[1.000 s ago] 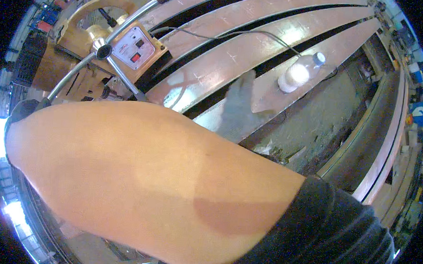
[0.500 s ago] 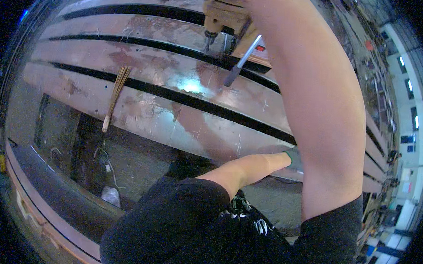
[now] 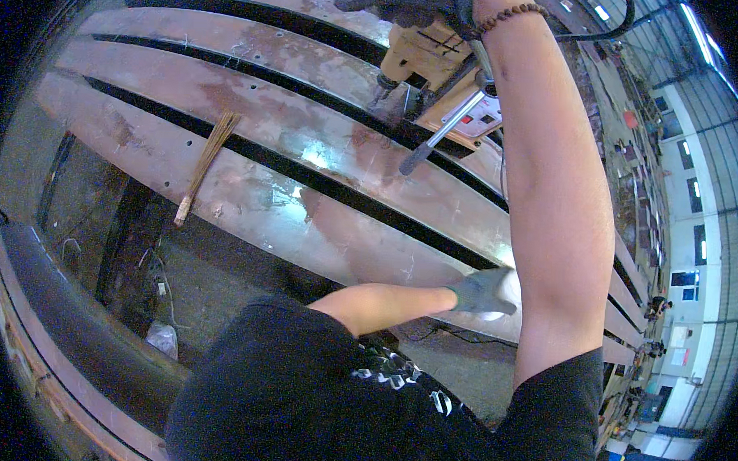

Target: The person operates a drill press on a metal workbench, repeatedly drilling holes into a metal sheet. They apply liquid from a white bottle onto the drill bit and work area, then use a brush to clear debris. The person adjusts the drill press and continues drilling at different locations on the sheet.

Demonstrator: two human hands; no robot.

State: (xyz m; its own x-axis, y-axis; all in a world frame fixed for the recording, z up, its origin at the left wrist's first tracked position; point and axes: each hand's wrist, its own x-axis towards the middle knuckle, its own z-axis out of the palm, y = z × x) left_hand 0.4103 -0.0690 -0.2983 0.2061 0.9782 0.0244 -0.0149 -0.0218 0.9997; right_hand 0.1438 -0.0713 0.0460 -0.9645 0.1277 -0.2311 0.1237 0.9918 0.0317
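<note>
My left hand (image 3: 482, 291), in a grey glove, is low over the near edge of the slotted metal table (image 3: 343, 254). Its fingers are curled round a white object (image 3: 511, 288), which my right forearm partly hides. My right hand (image 3: 416, 3), gloved in dark grey, is at the top edge of the picture, over a yellowish-brown drilling machine (image 3: 430, 48). Its fingers reach out to the left, partly cut off by the frame. The machine's drill chuck (image 3: 384, 84) points down at the table. A chrome lever (image 3: 447, 131) with a dark grip slants out from it.
A bundle of thin sticks, like a small whisk broom (image 3: 207, 166), lies across the table's left part. Dark slots run along the tabletop. Below the edge are a cable (image 3: 169, 292) and a crumpled clear plastic bag (image 3: 162, 337) on the floor. A black hose (image 3: 612, 33) curves at the upper right.
My left hand has come out from behind my right arm, showing the white object. My right hand has come further into view above the machine, and the whole view has shifted.
</note>
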